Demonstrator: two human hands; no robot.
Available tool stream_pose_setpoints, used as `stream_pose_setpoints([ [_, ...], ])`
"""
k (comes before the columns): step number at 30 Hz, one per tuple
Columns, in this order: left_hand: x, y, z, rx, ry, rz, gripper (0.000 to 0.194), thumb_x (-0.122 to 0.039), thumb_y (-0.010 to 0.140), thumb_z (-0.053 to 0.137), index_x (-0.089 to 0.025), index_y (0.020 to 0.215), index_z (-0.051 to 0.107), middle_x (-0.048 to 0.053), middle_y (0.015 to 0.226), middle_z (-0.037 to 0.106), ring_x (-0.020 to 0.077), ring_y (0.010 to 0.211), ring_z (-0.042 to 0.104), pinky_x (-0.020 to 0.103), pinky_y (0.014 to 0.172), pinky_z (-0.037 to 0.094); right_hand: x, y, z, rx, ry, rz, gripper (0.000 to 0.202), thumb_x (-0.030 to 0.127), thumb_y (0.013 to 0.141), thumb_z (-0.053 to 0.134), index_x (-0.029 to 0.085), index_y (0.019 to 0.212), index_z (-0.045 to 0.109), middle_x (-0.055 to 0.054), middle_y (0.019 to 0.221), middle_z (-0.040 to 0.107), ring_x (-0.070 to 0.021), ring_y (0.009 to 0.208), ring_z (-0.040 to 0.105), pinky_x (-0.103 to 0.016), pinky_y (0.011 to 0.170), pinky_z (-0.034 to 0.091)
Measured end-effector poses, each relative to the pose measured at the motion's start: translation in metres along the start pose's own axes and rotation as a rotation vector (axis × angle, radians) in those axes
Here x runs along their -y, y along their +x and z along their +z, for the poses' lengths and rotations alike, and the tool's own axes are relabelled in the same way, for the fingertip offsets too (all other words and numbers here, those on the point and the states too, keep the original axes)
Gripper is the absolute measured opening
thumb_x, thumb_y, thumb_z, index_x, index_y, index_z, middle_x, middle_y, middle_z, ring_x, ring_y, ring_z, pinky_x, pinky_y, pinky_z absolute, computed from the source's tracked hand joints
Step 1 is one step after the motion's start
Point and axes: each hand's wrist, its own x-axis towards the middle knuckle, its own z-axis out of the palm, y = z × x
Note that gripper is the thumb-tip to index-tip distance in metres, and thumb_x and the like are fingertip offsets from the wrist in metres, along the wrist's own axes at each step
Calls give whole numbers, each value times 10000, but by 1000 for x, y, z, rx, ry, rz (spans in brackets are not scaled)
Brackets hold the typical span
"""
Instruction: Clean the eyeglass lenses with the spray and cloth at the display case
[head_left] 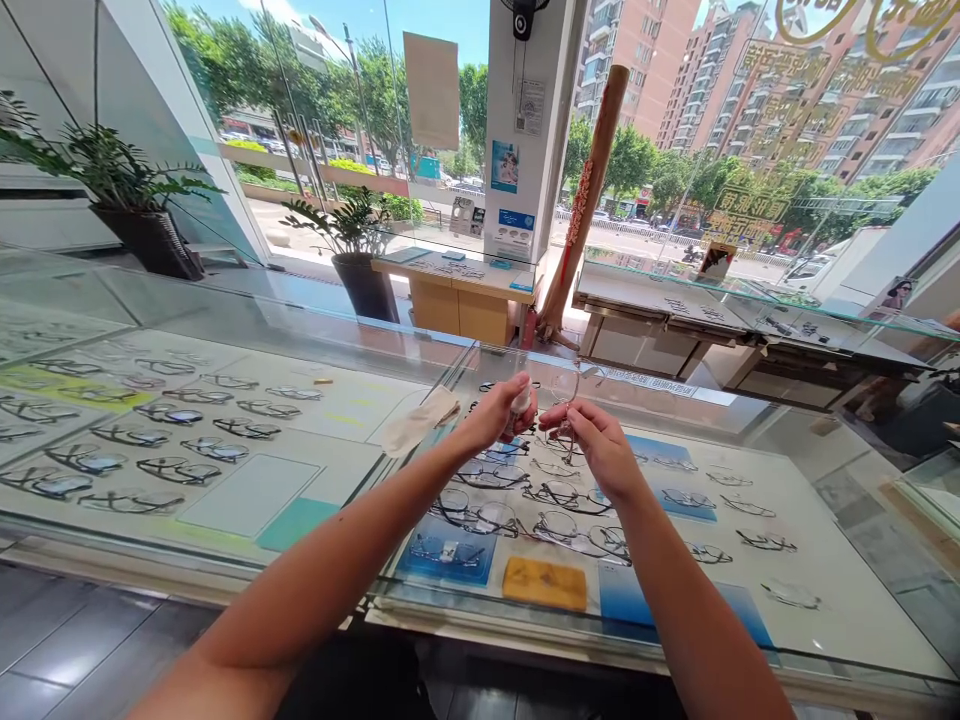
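Case (847, 580): before the person, eyeglasses (86, 458) inside
Held eyeglasses (566, 388): in right hand (600, 442), above the case
Cloth (420, 424): on the case, left of left hand (499, 412)
Potted plants (367, 285): beyond the case
Trunk (590, 195): beyond, right of the pillar (516, 148)

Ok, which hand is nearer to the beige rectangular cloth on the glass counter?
Left. The left hand is to the right of the beige cloth, not touching it; the right hand is farther right, beyond the left one.
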Motion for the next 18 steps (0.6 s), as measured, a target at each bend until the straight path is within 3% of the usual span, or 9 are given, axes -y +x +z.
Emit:
stream_pose_setpoints([
  [9,1,-2,0,26,258,83,733,-805,947,442,-199,542,514,29,488,445,123,442,379,256,444,264,6,4,-6,-180,169,5,271,516,980,723,255,1004,790,-72,1128,811,-241,1025,754,-369,906,584],
  [13,-3,-3,-3,37,233,73,736,-837,919,462,-201,551,510,16,498,420,115,436,352,254,441,242,9,4,-8,-202,168,13,291,531,958,738,246,996,779,-83,1133,811,-249,1029,758,-380,905,599],
  [15,-6,-1,-10,-15,184,94,765,-901,884,474,-201,582,535,15,523,438,117,441,371,252,439,269,10,4,-9,-212,160,12,299,537,959,731,244,990,783,-82,1139,809,-244,1036,758,-375,921,597],
  [18,-9,6,-33,-186,143,189,762,-928,855,514,-197,650,577,32,609,510,147,520,493,277,515,436,11,4,-11,-220,145,9,305,551,961,720,254,994,781,-77,1141,809,-249,1053,762,-382,948,596],
])
